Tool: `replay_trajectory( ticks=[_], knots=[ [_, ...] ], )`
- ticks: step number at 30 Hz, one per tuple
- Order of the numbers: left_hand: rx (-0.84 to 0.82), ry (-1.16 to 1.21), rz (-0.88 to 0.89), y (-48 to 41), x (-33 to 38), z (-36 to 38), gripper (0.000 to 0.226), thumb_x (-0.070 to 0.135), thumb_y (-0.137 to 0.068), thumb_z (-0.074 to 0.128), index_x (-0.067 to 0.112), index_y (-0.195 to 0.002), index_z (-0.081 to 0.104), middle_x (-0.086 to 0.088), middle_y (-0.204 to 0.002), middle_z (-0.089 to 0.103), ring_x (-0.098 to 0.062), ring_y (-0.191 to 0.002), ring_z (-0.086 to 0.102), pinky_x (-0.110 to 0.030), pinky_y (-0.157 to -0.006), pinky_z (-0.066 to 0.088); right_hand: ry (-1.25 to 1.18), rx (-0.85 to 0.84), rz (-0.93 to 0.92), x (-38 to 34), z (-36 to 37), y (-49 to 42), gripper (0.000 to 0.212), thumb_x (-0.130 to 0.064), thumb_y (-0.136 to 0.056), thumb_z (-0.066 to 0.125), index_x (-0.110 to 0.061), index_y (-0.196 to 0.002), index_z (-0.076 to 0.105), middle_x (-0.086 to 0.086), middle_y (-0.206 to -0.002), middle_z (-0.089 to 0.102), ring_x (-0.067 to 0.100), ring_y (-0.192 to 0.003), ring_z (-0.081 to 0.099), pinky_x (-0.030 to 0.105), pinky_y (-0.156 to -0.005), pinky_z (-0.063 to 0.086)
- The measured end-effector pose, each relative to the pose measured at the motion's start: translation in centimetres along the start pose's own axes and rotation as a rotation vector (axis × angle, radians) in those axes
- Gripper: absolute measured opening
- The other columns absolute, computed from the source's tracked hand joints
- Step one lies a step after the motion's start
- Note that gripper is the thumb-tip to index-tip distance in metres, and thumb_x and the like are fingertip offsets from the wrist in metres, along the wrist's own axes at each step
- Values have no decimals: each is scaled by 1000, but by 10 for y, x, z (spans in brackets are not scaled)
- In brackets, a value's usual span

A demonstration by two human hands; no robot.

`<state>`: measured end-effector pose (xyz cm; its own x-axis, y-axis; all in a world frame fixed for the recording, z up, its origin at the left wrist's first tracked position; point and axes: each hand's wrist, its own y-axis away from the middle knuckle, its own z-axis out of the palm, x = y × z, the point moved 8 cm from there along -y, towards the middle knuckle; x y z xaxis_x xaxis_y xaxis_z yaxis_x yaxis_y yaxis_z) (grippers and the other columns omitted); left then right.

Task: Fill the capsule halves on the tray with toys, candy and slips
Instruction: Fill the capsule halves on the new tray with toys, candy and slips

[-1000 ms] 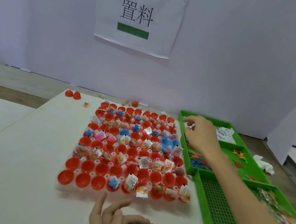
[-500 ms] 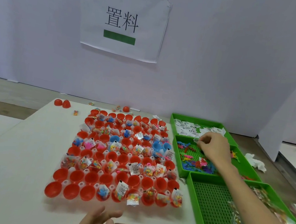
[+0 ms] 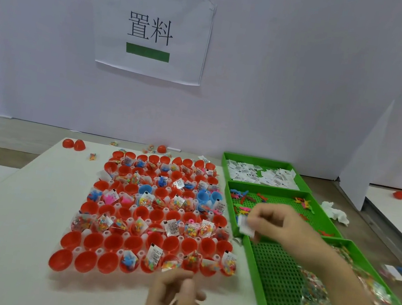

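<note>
The right hand (image 3: 284, 230) is reaching across from the right and hovering over the seam between the middle green plastic mesh tray (image 3: 278, 203) and the near green plastic mesh tray (image 3: 278, 276). Its grip is closing tightly, thumb and fingertips pinching a small white paper slip (image 3: 245, 227) just beside the right edge of the clear plastic holder tray (image 3: 100, 251).

That holder is lying on the white table (image 3: 11, 241), carrying rows of red plastic capsule halves (image 3: 85, 261) and a few blue plastic capsule halves (image 3: 146, 190). Many halves are already holding candy, toys or slips, while those at the front left are sitting bare.

The left hand (image 3: 177, 303) is hanging low in front of the holder. It is blurred, but its grip seems to be loose, with the fingers half curled round nothing.

The far green plastic tray (image 3: 266, 160) is holding loose white slips (image 3: 261, 175), the middle one small colourful plastic toys (image 3: 240, 195), and the near one clear candy packets (image 3: 316, 297).
</note>
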<state>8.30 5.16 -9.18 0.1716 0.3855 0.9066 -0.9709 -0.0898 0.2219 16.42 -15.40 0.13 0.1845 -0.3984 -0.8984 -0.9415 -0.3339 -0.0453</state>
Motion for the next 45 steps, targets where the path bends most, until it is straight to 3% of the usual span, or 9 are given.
replay_trajectory(
  ticks=[8, 13, 18, 21, 24, 32, 37, 40, 45],
  knots=[
    [-114, -428, 136, -13, 3, 25, 28, 14, -82, 75, 14, -55, 67, -14, -51, 64, -22, -43, 61, -21, -47, 47, 50, -401, -103, -15, 66, 17, 12, -26, -85, 79, -30, -77, 71, -5, -75, 67, 13, -72, 60, 34, -69, 48],
    [-146, -336, 50, 2, -10, 27, 29, 3, -85, 68, 10, -57, 74, -16, -57, 68, -25, -46, 64, -23, -49, 52, 76, -222, -94, -9, 42, 13, 10, -36, -86, 77, -29, -81, 74, 1, -81, 72, 12, -74, 65, 28, -72, 53],
    [-199, -289, 74, 13, -9, 38, 31, -7, -85, 65, 10, -63, 78, -18, -59, 68, -25, -47, 64, -24, -51, 55, 383, 455, -18, 19, -35, 6, 12, -30, -91, 70, -42, -88, 72, -21, -95, 69, 2, -88, 61, 31, -83, 48],
    [-200, -224, 84, 14, -9, 39, 25, -14, -84, 62, 5, -78, 76, -23, -58, 67, -28, -45, 63, -25, -47, 54, 707, 334, 189, 49, -39, 2, 19, -37, -97, 60, -45, -114, 67, -19, -138, 52, 11, -131, 43, 45, -111, 29],
    [-247, -173, 68, 16, -10, 43, 19, -15, -84, 61, 1, -90, 70, -25, -59, 66, -31, -45, 62, -26, -47, 54, 774, 234, 273, 67, -34, -2, 27, -43, -101, 50, -44, -125, 63, -18, -152, 41, 14, -142, 31, 43, -112, 18],
    [-340, -188, 35, 11, -17, 46, 16, -13, -84, 62, 1, -92, 67, -25, -62, 68, -36, -53, 67, -27, -51, 55, 743, 340, 188, 62, -38, -4, 27, -33, -104, 48, -36, -116, 71, -21, -129, 60, 7, -123, 45, 29, -94, 18],
    [-350, -128, 11, 13, -20, 45, 17, -12, -84, 63, 2, -93, 67, -24, -66, 70, -36, -58, 70, -26, -51, 56, 639, 506, 38, 37, -46, 4, 20, -23, -99, 61, -29, -108, 77, -18, -113, 69, -1, -108, 53, 33, -105, 34],
    [-325, -90, -10, 13, -19, 44, 30, -10, -84, 63, 11, -107, 63, -24, -71, 72, -35, -63, 72, -26, -52, 57, 419, 601, -87, 16, -45, 14, 20, -11, -85, 76, -30, -89, 80, -22, -87, 73, -9, -88, 64, 10, -87, 46],
    [-284, -90, -52, 6, -24, 35, 24, -9, -85, 63, 7, -104, 62, -18, -77, 75, -26, -73, 75, -22, -57, 57, 96, 316, -123, -6, -12, 10, 25, 0, -77, 82, -25, -73, 78, -2, -77, 77, 13, -76, 74, 23, -75, 57]
  ],
)
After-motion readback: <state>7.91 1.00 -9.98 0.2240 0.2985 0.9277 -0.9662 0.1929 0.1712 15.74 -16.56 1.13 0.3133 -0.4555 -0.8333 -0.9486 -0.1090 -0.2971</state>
